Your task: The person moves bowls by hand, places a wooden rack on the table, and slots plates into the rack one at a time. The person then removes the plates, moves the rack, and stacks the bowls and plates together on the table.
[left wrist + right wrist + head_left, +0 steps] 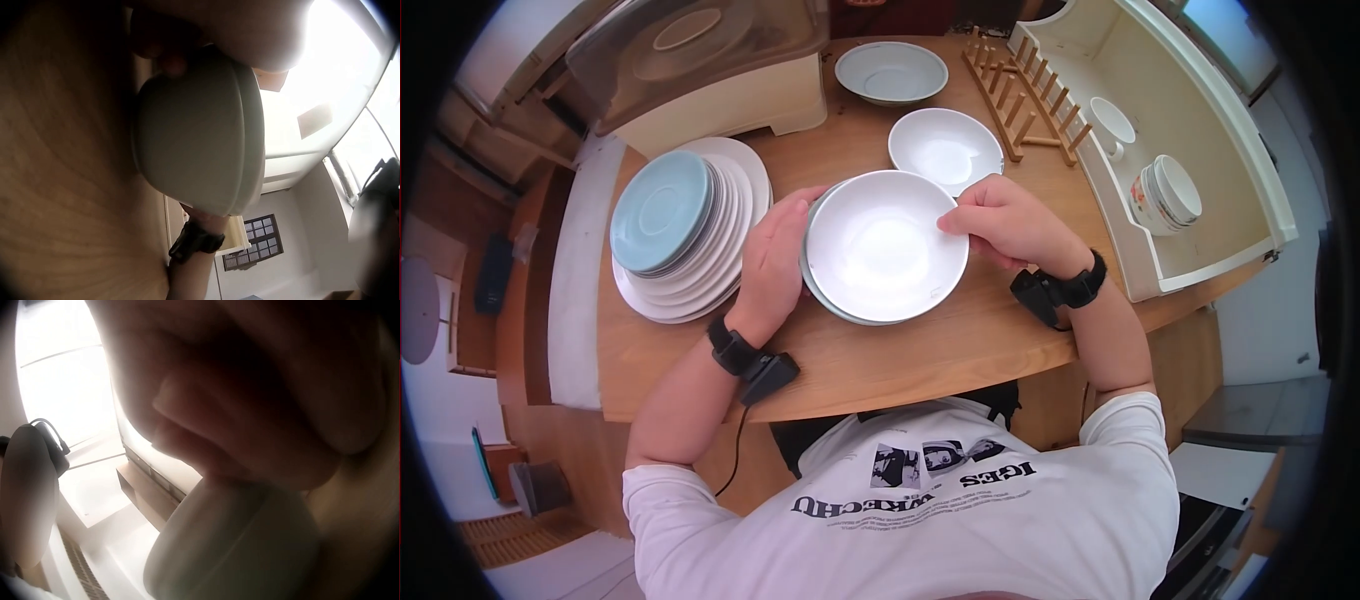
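A shallow white bowl (887, 245) sits inside a pale green bowl (818, 283) near the table's front, its glossy inside facing up. My right hand (1012, 222) pinches the white bowl's right rim, thumb over the edge and fingers below. Around the left side of the two bowls, my left hand (774, 256) is cupped. From low down, the left wrist view shows the nested bowls' outer wall (194, 134) close over the wood, with left fingertips (172, 65) at the underside. In the right wrist view, curled fingers (212, 419) overlap the bowl's side (250, 544).
Left stands a stack of plates topped by a light blue plate (661, 211). Beyond my hands are another white bowl (945, 150) and a pale green-rimmed bowl (891, 72). A wooden peg rack (1025, 95) lies beside a cream cabinet (1200, 130) containing cups and small bowls (1168, 193).
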Available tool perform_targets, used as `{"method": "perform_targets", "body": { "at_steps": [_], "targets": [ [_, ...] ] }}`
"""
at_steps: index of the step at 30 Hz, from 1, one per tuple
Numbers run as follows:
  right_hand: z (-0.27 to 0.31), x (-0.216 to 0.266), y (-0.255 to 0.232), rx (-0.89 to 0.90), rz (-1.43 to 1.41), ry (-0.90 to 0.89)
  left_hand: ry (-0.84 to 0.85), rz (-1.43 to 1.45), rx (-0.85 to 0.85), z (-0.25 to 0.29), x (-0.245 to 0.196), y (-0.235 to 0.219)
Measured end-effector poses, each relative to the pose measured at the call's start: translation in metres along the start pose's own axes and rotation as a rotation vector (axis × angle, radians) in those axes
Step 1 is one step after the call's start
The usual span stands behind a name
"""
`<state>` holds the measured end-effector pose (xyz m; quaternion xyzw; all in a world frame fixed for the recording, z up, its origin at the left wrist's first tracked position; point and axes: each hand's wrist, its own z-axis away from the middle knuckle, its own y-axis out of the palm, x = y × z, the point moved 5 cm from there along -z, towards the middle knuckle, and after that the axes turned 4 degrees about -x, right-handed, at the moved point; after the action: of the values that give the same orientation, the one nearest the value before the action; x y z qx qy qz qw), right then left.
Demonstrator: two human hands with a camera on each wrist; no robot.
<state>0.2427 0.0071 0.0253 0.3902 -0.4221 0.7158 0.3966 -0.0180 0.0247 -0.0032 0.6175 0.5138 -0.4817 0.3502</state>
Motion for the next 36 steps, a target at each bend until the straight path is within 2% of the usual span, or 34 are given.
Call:
{"method": "perform_targets", "body": {
  "at_steps": [4,7,8,9,14,23,36],
  "targets": [
    [-0.004,-0.006,-0.011,-0.002,-0.179,-0.028,-0.027,-0.006,0.015,0.002,-0.005,0.0],
    [-0.01,-0.007,-0.023,-0.009,-0.414,-0.102,-0.192,0.076,-0.025,0.005,0.014,-0.005],
    [-0.013,-0.007,-0.029,-0.012,-0.5,-0.135,-0.197,0.087,-0.014,0.005,0.016,-0.005],
    [-0.021,-0.013,-0.043,-0.095,-0.56,-0.192,-0.199,0.096,0.002,0.005,0.016,-0.004],
    [-0.024,-0.02,-0.066,-0.41,-0.374,-0.089,-0.175,0.134,0.035,0.006,0.014,-0.002],
    [-0.032,-0.034,-0.076,-0.458,-0.181,0.08,-0.135,0.107,0.026,0.005,0.014,-0.002],
    [-0.034,-0.038,-0.077,-0.474,0.017,0.134,-0.17,0.143,0.027,0.006,0.015,-0.002]
  ]
}}
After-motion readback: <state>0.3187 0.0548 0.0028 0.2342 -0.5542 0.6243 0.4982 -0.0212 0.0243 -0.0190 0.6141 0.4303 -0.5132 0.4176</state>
